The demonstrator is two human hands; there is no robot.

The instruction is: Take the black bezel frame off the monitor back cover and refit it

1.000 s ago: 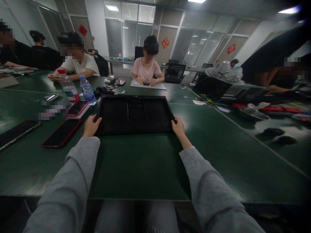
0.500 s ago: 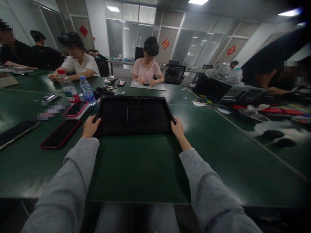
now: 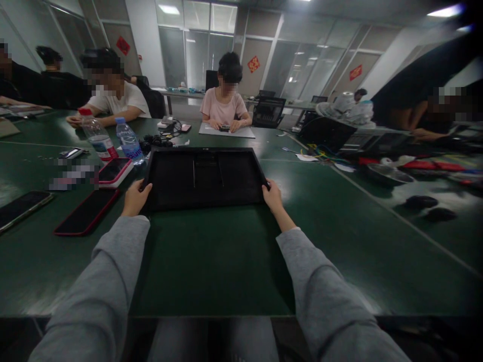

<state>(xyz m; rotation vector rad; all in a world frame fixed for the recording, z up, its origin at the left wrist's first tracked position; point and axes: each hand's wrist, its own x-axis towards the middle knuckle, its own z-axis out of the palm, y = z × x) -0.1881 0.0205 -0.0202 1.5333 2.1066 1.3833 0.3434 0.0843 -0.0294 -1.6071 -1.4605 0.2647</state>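
A wide black tray-like panel [image 3: 173, 176] with a raised rim and two thin upright lines near its middle is in front of me, over the green table [image 3: 211, 261]. My left hand [image 3: 136, 197] grips its left edge, thumb on top. On the opposite edge my right hand [image 3: 272, 195] holds it the same way. The undersides of the fingers are hidden. Just left of my left hand lie a red-edged phone [image 3: 87, 212] and a pink-framed phone on a white box [image 3: 115, 171].
Two bottles [image 3: 98, 141] [image 3: 129, 143] stand behind the phones, near black cables [image 3: 153, 142]. Another phone [image 3: 22, 208] lies far left. A person in pink [image 3: 225, 105] sits opposite at a grey board [image 3: 241, 131]. A metal bowl [image 3: 390, 175] and dark objects [image 3: 420, 202] are at right.
The view has shifted slightly, so most things appear a little further left. Both hands keep their grip on the black panel.
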